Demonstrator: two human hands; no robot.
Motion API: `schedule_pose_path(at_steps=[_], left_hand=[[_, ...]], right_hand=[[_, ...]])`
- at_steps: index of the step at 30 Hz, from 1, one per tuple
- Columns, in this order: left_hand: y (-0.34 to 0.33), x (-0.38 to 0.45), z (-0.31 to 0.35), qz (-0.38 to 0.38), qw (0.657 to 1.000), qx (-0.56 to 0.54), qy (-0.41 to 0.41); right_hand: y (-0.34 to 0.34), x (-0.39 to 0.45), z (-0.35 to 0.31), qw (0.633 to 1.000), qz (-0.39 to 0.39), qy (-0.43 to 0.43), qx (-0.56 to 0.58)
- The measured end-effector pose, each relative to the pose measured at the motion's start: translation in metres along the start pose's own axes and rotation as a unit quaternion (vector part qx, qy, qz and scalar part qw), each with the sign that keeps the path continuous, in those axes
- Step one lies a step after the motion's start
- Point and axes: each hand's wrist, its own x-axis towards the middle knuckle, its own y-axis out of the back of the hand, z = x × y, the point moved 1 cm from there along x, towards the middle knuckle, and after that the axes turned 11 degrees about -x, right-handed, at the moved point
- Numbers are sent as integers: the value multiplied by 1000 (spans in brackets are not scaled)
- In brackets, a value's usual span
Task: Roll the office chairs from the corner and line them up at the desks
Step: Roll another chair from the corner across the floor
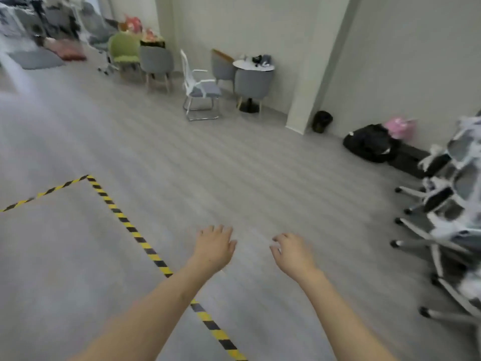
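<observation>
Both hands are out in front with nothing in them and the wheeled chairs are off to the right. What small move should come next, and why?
Probably a turn to the right, reaching for the nearest of the office chairs. The left hand and right hand hover empty over bare floor, fingers relaxed, touching nothing. The chairs stand bunched at the right edge, beyond both hands, so none can be rolled until one is gripped.

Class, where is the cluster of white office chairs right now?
In the head view, the white office chairs crowd the right edge, beside the black bag by the wall, right of the right hand.
</observation>
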Motion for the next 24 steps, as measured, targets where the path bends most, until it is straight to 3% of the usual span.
schedule_pose_path(at_steps=[12,18,24], left_hand=[[-61,212,290,-98,961,38,-255],[-81,314,427,-133,930,45,-339],[-112,362,570,-158,882,65,-440]], right_hand=[[10,9,301,954,36,-296,38],[30,28,427,911,33,-410,34],[31,-7,533,851,43,-522,39]])
